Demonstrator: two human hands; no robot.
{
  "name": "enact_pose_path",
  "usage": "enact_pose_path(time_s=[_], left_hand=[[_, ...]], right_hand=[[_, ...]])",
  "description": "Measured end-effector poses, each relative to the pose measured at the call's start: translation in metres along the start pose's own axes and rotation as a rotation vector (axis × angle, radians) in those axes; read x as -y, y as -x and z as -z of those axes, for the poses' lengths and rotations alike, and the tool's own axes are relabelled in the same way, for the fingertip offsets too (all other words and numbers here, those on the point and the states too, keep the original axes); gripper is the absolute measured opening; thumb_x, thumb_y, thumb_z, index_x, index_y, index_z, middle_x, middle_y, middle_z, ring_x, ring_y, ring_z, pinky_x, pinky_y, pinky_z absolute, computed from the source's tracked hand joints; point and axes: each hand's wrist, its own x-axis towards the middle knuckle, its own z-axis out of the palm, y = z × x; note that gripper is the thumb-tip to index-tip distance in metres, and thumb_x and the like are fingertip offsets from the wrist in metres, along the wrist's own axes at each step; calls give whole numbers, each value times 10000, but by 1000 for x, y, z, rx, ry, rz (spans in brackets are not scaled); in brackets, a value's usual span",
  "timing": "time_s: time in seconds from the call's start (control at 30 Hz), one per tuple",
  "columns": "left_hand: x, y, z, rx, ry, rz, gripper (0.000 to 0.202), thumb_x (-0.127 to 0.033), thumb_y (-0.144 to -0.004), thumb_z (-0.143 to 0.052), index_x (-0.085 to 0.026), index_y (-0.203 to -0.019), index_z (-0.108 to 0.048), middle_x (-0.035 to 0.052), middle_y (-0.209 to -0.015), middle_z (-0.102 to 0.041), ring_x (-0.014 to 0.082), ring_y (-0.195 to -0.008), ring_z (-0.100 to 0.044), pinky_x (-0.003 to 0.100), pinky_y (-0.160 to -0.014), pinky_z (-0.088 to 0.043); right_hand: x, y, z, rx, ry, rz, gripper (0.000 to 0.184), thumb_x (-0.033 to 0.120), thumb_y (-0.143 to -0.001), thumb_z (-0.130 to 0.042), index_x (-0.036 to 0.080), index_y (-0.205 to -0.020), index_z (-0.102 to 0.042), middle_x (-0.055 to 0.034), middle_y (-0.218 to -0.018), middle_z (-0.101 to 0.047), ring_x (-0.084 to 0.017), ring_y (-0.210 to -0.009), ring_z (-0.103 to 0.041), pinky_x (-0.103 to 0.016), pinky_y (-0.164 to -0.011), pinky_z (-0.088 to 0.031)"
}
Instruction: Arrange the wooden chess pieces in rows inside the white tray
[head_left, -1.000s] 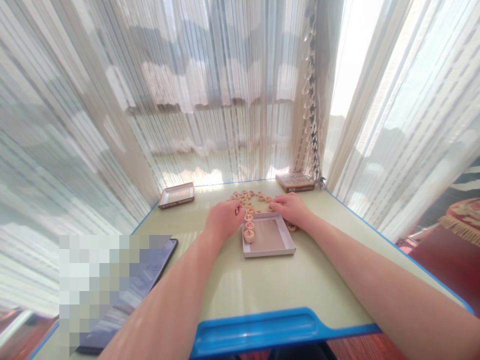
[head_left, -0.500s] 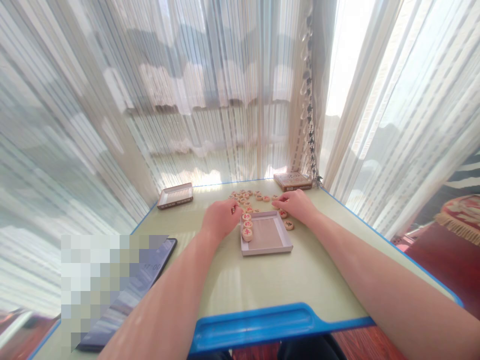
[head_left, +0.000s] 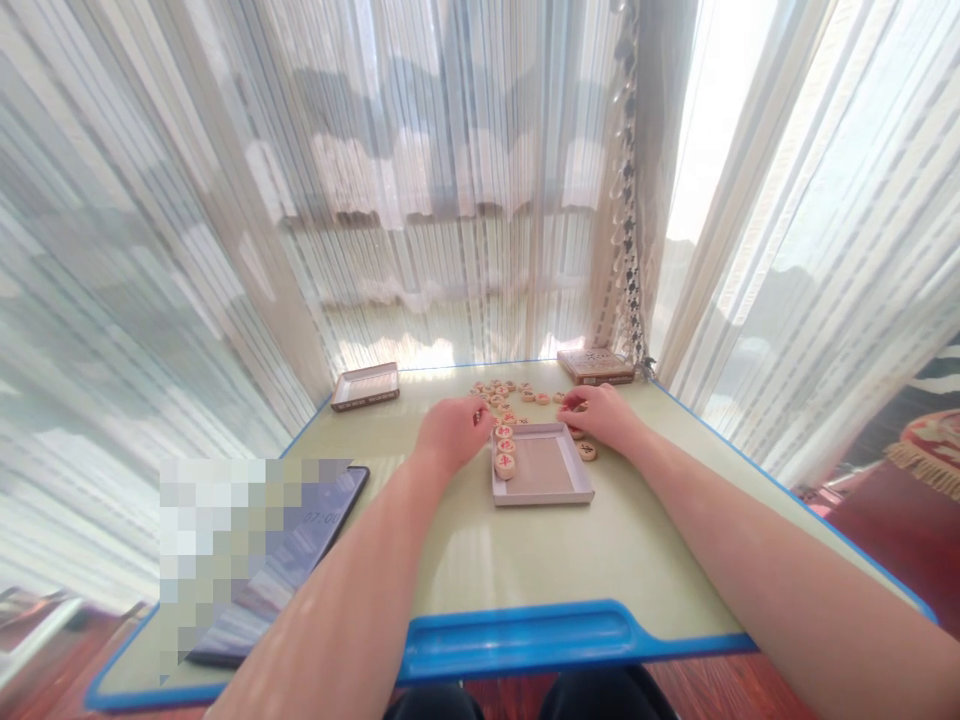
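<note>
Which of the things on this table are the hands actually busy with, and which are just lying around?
Being handled:
left hand, right hand, loose wooden discs, shallow tray, three discs lined up inside it.

Lying about:
phone, open box at far left, patterned box at far right.

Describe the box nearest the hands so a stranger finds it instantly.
Find the green, blue-rimmed table. Near its middle lies a shallow white-walled box, three round pieces lined along its left wall. The far-left box and far-right box are brown.
</note>
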Motion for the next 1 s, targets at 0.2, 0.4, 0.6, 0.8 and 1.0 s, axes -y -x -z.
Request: enact_pose_path(time_s=[0.2, 0.4, 0.6, 0.8, 1.0], left_hand=[[1, -1, -2, 43, 9, 9, 279, -278, -811, -368, -192, -729, -620, 34, -678, -629, 151, -616, -523, 256, -534, -295], [2, -2, -8, 113, 56, 12, 316, -343, -836, -356, -193, -762, -624, 43, -734, -646, 161, -649, -543, 258, -577, -329], [1, -2, -6, 81, 84, 8, 423, -398, -866, -281, -181, -672, -588, 33, -642, -597, 140, -597, -493, 256, -564, -312], [1, -1, -8, 106, 97, -35, 409, -388, -853, -314, -181, -616, -575, 20, -608, -581, 126, -562, -465, 249, -555, -307], [4, -1, -11, 101, 158, -35, 302, -332, -810, -383, -184, -648, -590, 20, -639, -607, 133, -588, -498, 244, -552, -338]], right_hand=[[27, 13, 14, -65, -50, 57, 276, 354, -691, -545, 222, -913, -640, -17, -858, -670, -226, -913, -490, -314, -759, -414], [62, 39, 25, 258, -58, 331, 155, 306, -646, -606, 252, -781, -658, -18, -795, -663, -222, -890, -524, -299, -729, -428], [67, 47, 28, 418, -72, 370, 120, 300, -632, -608, 255, -733, -653, -14, -737, -643, -211, -875, -535, -273, -691, -433], [72, 48, 34, 470, -157, 323, 149, 317, -629, -615, 265, -759, -669, -9, -811, -637, -189, -860, -553, -256, -711, -444], [70, 46, 32, 497, -159, 277, 173, 271, -621, -609, 255, -776, -686, -28, -844, -613, -190, -846, -555, -269, -730, -442]])
